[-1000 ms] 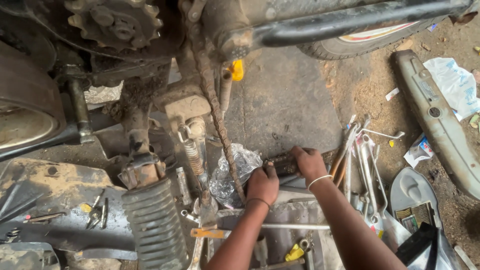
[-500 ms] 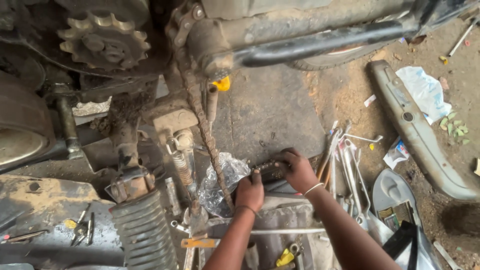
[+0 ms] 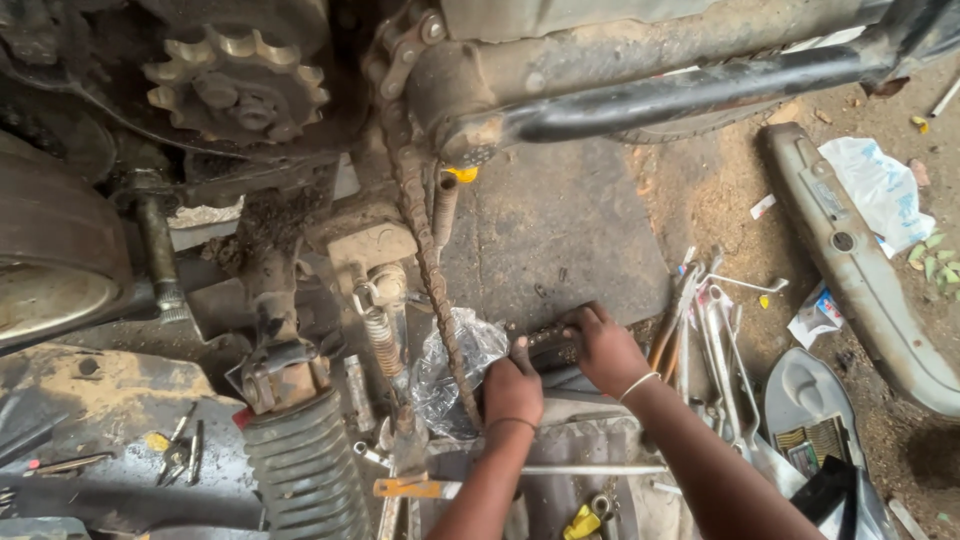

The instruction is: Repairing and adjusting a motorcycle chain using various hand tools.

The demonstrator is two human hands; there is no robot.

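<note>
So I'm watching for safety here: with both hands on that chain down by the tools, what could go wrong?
Left hand and right hand grip a dirty chain section bare, so links could pinch or cut fingers. The hanging drive chain runs up toward the sprocket; if it slips, it may whip onto the hands. Loose wrenches lie beside the right wrist, easy to snag.

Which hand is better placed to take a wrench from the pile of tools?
Probably the right hand: it lies beside the wrenches. The left hand sits farther away, near the chain.
</note>
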